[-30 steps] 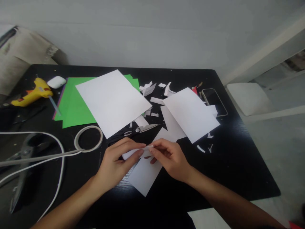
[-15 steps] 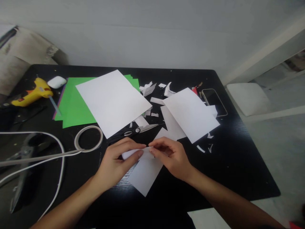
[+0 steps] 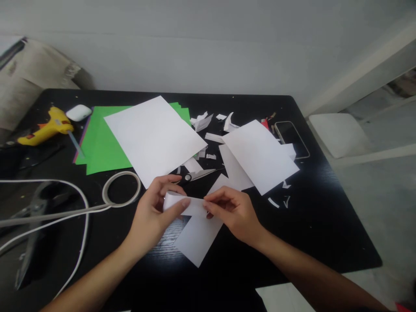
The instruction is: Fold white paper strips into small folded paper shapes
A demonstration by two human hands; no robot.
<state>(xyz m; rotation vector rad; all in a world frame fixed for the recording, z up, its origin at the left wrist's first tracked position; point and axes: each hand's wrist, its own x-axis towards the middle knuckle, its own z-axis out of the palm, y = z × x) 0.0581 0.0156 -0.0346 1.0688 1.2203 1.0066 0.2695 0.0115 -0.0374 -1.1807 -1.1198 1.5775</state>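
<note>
A small white paper strip, bent round into a loop at its left end, is held between my two hands above the table. My left hand grips the looped end, thumb in front and fingers behind. At the strip's right end, my right hand pinches the paper between thumb and fingertips. Below them a white paper piece lies slanted on the black table. Just beyond my hands rest scissors, blades pointing right, their handles partly hidden by my left hand.
A large white sheet overlaps green paper. To the left are a yellow glue gun, a tape roll, pliers and a white cable. White sheets, paper scraps and a phone lie right.
My left fingers have lifted and spread from the strip's top edge, and its looped left end now shows. My right hand keeps its pinch in nearly the same place.
</note>
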